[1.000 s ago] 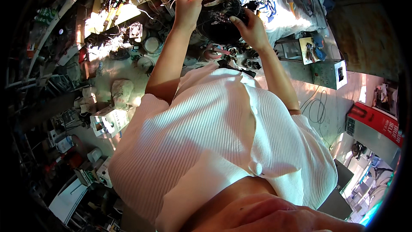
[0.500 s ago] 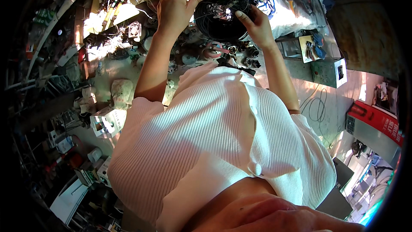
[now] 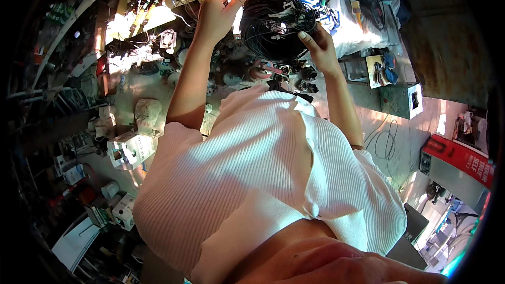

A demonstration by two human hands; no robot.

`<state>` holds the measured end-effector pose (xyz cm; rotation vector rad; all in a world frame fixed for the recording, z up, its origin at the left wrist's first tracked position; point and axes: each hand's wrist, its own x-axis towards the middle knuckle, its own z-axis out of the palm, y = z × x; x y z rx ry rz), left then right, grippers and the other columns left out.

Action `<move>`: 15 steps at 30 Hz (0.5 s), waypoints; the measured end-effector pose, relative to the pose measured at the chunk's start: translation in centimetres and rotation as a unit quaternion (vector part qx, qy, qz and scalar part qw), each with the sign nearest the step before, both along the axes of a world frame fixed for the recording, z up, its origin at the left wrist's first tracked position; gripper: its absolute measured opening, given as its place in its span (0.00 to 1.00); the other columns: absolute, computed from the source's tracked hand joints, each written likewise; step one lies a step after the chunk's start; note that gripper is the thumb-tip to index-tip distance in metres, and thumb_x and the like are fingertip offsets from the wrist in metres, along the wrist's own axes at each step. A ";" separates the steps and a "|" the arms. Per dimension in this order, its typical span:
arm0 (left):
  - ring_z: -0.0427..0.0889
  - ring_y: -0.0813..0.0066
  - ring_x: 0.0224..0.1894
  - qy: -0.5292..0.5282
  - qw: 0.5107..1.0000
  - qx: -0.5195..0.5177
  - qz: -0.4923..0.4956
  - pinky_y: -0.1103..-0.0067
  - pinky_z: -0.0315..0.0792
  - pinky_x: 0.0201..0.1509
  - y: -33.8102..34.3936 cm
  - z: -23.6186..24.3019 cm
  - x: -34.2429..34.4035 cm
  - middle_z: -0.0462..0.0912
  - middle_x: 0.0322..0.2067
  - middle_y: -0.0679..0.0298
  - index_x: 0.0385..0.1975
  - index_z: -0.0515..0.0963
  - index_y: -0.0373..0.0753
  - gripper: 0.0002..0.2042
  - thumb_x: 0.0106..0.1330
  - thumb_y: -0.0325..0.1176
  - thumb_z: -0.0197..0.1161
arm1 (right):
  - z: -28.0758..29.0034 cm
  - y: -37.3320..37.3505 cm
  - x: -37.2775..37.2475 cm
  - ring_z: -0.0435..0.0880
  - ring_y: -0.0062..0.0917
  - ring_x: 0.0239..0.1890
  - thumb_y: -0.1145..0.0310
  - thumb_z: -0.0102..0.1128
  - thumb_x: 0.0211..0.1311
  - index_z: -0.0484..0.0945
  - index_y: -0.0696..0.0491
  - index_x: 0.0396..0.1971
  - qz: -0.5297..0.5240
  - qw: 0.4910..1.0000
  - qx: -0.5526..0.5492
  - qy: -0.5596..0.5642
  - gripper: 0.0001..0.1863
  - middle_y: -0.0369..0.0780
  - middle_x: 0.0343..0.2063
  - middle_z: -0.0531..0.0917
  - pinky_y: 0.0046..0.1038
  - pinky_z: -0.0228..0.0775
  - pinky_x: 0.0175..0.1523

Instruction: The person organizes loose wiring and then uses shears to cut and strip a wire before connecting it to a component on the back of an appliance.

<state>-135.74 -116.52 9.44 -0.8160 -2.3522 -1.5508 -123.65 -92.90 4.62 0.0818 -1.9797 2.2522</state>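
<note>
At the top centre, a large tangled coil of thin black wire (image 3: 263, 37) hangs in my right hand (image 3: 323, 50), whose thumb presses on the coil's right side with fingers around it. My left hand (image 3: 218, 10) is raised at the coil's upper left, thumb and fingers curled together; whatever sits between them is too small to make out. Blue-and-white striped bundles (image 3: 326, 16) lie on clear plastic sheeting (image 3: 352, 42) behind my right hand.
A cluttered bench (image 3: 131, 16) with cables and tools is at upper left. A green-grey box (image 3: 393, 102) and a small board with tools (image 3: 376, 71) sit at right, above a loose cable on the floor (image 3: 389, 142). A red panel (image 3: 447, 158) and rusty metal sheet (image 3: 442, 31) are farther right.
My left hand has shifted leftward from the coil's top. The coil and my right hand sit a little lower in view, and the whole view has tilted slightly.
</note>
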 end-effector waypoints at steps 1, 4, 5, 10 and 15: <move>0.77 0.82 0.37 0.015 1.000 0.009 -0.010 0.84 0.70 0.42 0.1 -0.7 -0.8 0.82 0.36 0.65 0.43 0.78 0.34 0.14 0.63 0.36 0.62 | 0.2 0.0 0.0 0.74 0.18 0.45 0.70 0.60 0.62 0.70 0.62 0.51 0.003 1.000 0.006 0.002 0.19 0.38 0.44 0.79 0.22 0.66 0.52; 0.78 0.83 0.38 -0.062 0.994 0.062 -0.057 0.86 0.70 0.43 0.6 -0.9 -1.1 0.82 0.37 0.67 0.42 0.78 0.32 0.13 0.62 0.33 0.61 | 0.6 0.0 0.2 0.74 0.17 0.45 0.71 0.60 0.62 0.70 0.62 0.50 0.006 1.000 0.027 0.010 0.19 0.37 0.44 0.79 0.22 0.65 0.52; 0.77 0.84 0.38 -0.086 0.991 0.069 -0.074 0.86 0.70 0.43 0.5 -0.7 -1.1 0.81 0.37 0.67 0.41 0.78 0.32 0.12 0.62 0.33 0.62 | 0.3 0.1 0.1 0.74 0.17 0.45 0.71 0.60 0.62 0.70 0.62 0.50 0.006 1.000 0.026 0.013 0.19 0.37 0.44 0.79 0.22 0.65 0.52; 0.75 0.87 0.42 -0.176 0.966 0.125 -0.145 0.87 0.67 0.48 1.1 0.2 -0.4 0.81 0.36 0.69 0.36 0.78 0.35 0.10 0.68 0.36 0.56 | 0.0 0.2 0.6 0.74 0.18 0.45 0.69 0.60 0.62 0.70 0.63 0.50 -0.005 0.999 0.043 0.004 0.19 0.38 0.44 0.79 0.21 0.65 0.52; 0.79 0.76 0.38 -0.004 0.994 -0.001 -0.106 0.81 0.69 0.45 1.1 1.3 -0.2 0.82 0.33 0.64 0.34 0.76 0.35 0.11 0.69 0.37 0.54 | -2.3 1.0 0.1 0.75 0.18 0.42 0.65 0.63 0.60 0.71 0.64 0.48 -0.054 0.987 0.151 0.010 0.22 0.39 0.40 0.81 0.21 0.66 0.50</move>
